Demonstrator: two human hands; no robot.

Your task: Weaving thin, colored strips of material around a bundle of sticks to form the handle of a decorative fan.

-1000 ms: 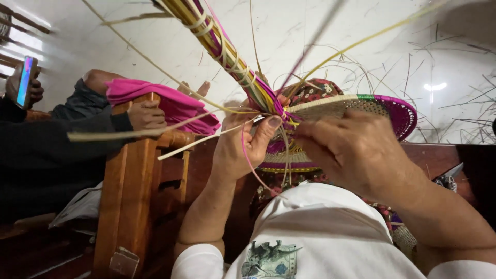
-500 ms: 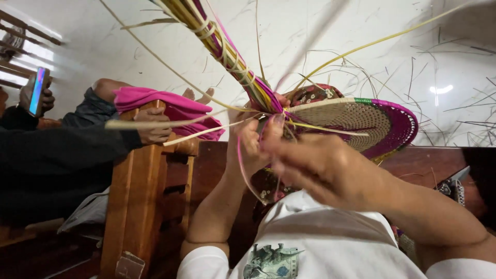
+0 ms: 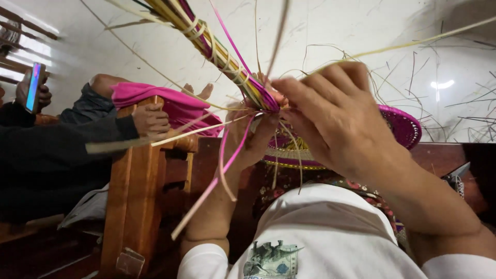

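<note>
Right hand (image 3: pixel 341 116) raised in front, fingers bent and pinched on thin straw strands at the point where the bundle of strips (image 3: pixel 206 39) meets the woven piece. Left hand (image 3: pixel 253 137) just beside and behind it, fingers closed around the same junction from below; the two hands nearly touch. The bundle, yellow-green with pink and purple strips and bound with pale loops, runs up and away to the left of the hands. Loose pink strips (image 3: pixel 227 155) hang down past the left wrist. The round woven basket (image 3: pixel 400 126), pink-rimmed with a tan band, sits directly behind the right hand, partly hidden by it. Left of both hands, a wooden chair back (image 3: pixel 137 201) with another person's dark-sleeved hand (image 3: pixel 150 120) resting on it, pink cloth (image 3: pixel 165 101) beyond.
</note>
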